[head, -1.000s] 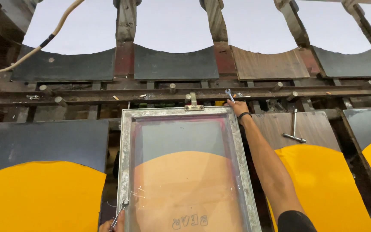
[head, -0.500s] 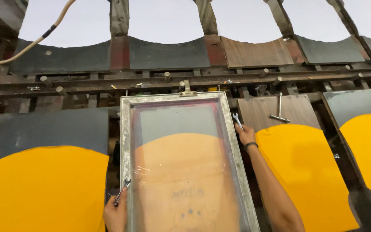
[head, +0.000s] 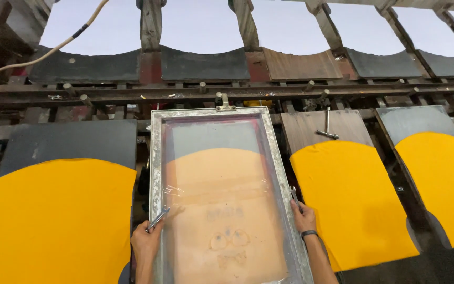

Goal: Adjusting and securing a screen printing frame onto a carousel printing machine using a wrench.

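Note:
A metal-framed printing screen (head: 156,158) lies over a yellow cloth on the middle board; a faint design shows through its mesh. My left hand (head: 145,243) rests on the frame's left rail near the bottom and grips a small metal wrench (head: 157,218). My right hand (head: 304,216) presses on the right rail and holds another small metal tool (head: 293,194) along the frame.
Yellow cloths cover boards at left (head: 53,221), right (head: 348,200) and far right (head: 445,179). A T-shaped metal key (head: 327,129) lies on the wooden board right of the screen. A long metal rail (head: 290,90) with pegs runs behind, with a cable (head: 53,48) at upper left.
My right hand slid from the frame's top right corner down the right rail to its lower part. My left hand stayed low on the left rail. The view tilted downward.

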